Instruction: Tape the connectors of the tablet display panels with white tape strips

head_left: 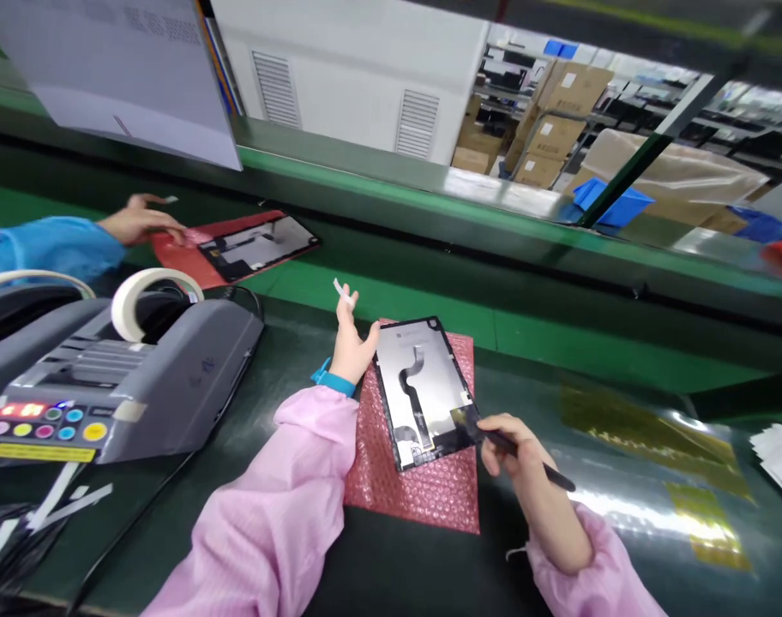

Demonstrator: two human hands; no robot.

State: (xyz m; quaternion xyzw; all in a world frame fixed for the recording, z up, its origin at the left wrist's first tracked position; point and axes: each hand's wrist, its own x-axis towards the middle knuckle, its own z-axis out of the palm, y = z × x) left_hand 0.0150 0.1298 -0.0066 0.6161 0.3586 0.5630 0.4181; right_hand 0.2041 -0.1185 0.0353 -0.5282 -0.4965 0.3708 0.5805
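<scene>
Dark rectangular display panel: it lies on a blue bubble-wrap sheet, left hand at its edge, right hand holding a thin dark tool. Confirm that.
Wrong colour: in the head view the bubble-wrap sheet under the dark rectangular display panel is pinkish red, not blue. The left hand is at its edge; the right hand holds the thin dark tool.

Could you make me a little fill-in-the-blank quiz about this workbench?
The panel lies on ____ bubble wrap.
The right hand holds a thin ____ tool at the panel's corner.
The left hand is at the panel's ____ edge.
The co-worker's sleeve is ____.
Missing: pink; black; left; blue.
</scene>
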